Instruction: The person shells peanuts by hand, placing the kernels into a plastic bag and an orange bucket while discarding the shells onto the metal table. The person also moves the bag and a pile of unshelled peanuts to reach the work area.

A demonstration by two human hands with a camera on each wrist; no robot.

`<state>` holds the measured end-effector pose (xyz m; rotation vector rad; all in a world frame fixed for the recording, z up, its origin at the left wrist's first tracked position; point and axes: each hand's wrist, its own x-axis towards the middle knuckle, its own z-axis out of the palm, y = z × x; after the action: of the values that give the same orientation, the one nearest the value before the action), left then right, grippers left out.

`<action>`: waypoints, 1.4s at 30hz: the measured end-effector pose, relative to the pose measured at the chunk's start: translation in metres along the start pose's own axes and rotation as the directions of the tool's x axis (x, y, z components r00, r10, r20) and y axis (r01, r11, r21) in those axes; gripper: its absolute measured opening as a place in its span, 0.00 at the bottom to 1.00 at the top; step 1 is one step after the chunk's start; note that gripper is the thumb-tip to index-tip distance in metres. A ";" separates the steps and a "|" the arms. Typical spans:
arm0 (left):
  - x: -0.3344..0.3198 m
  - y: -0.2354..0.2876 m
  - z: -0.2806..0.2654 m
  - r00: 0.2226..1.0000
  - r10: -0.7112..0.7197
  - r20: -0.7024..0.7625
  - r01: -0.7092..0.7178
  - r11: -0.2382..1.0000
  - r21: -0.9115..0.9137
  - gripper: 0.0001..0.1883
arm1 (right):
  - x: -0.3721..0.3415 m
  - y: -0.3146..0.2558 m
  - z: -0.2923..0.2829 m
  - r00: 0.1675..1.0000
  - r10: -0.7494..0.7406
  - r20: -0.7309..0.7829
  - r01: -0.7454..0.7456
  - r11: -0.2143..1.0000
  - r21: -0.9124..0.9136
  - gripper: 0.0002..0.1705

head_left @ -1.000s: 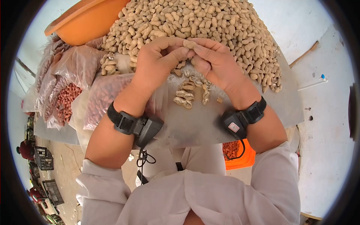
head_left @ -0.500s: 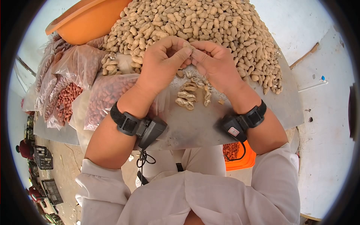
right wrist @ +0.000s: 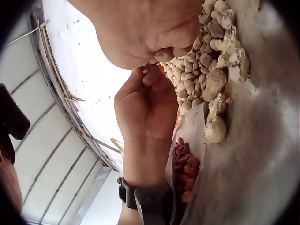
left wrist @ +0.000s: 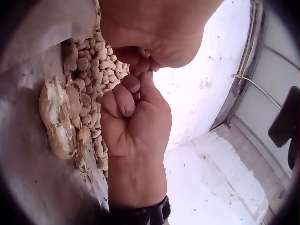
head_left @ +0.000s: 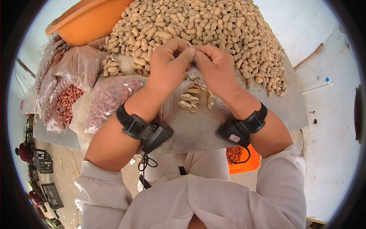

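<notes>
Both hands meet fingertip to fingertip over the near edge of a heap of unshelled peanuts (head_left: 213, 23). My left hand (head_left: 166, 70) pinches a peanut (head_left: 189, 45) between thumb and curled fingers; only a sliver of its shell shows. The right hand (head_left: 217, 70) has thumb and forefinger pinched at the same spot, its other fingers curled in, as the left wrist view shows. Fingers hide most of the peanut in every view. Split peanut shells (head_left: 188, 102) lie on the grey tabletop (head_left: 194, 129) below the hands.
Clear bags of red shelled peanuts (head_left: 110, 99) stand left of the left forearm. An orange basin (head_left: 89, 23) rests at the back left. Below the table's front edge is an orange tub (head_left: 248, 164) with reddish contents. White wall (head_left: 328, 126) rises on the right.
A whole peanut showed between the thumbs a second ago; now the fingertips cover nearly all of it. Both hands have turned slightly, the left wrist shifting a little to the right.
</notes>
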<state>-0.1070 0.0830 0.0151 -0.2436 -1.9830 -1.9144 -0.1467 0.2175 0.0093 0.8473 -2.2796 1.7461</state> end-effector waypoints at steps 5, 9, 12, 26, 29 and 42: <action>0.000 -0.001 0.000 0.998 -0.067 0.017 0.068 0.994 -0.089 0.07 | 0.001 0.001 -0.002 0.989 0.133 0.063 -0.146 0.936 0.321 0.12; -0.001 0.001 0.003 0.998 -0.065 -0.003 0.064 0.987 -0.148 0.07 | -0.002 -0.004 -0.001 0.967 0.217 0.133 -0.253 0.758 0.602 0.11; -0.001 0.003 0.006 0.999 -0.054 -0.003 0.052 0.977 -0.208 0.06 | 0.000 -0.002 -0.002 0.964 0.224 0.143 -0.259 0.683 0.683 0.11; 0.000 -0.003 0.003 0.928 0.373 -0.009 -0.354 0.887 0.295 0.09 | 0.005 0.009 -0.006 0.907 0.184 0.380 -0.411 0.183 0.893 0.14; 0.000 0.003 0.002 0.878 0.473 0.072 -0.450 0.764 0.463 0.12 | 0.005 0.009 -0.005 0.889 0.169 0.426 -0.447 0.119 0.887 0.17; -0.001 0.007 0.004 0.851 0.525 0.023 -0.467 0.735 0.492 0.12 | 0.000 0.002 -0.004 0.891 0.163 0.424 -0.438 0.064 0.897 0.14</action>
<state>-0.1044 0.0880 0.0215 -0.4572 -1.9799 -1.0359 -0.1485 0.2210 0.0093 0.6282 -0.9539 3.6437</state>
